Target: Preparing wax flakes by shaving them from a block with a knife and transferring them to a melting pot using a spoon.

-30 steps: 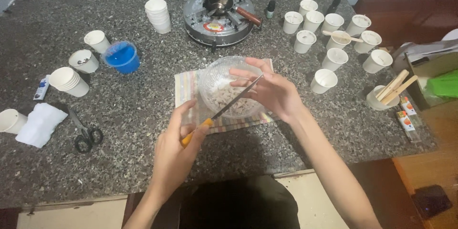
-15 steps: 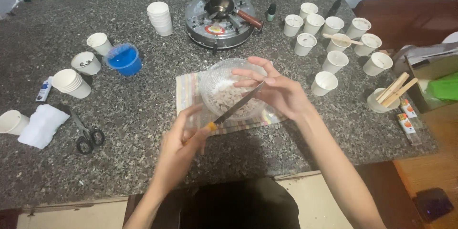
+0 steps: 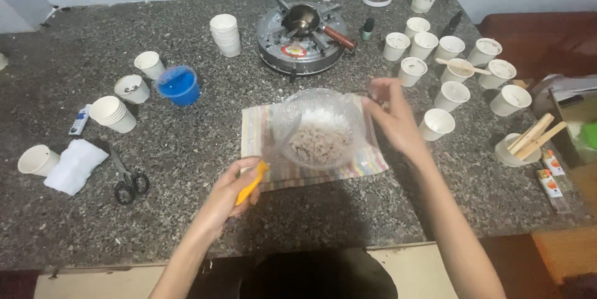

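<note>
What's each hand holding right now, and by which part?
Left hand grips the knife by its orange handle. Right hand is by the clear bowl rim; any hold cannot be told.

My left hand (image 3: 233,196) held an orange handle (image 3: 251,188) beside the striped cloth (image 3: 255,131), which had pink, yellow and blue lines. Left of that cloth sat a bright blue cup (image 3: 178,85) on the grey speckled table (image 3: 186,149).

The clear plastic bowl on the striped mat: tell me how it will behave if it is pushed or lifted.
The clear plastic bowl looks thin-walled, so it would probably flex if squeezed. Pale chips only part-fill it, so it likely stays light. Sitting on the striped mat, it may drag the cloth rather than slide cleanly. The right hand at its rim could steady it.
</note>
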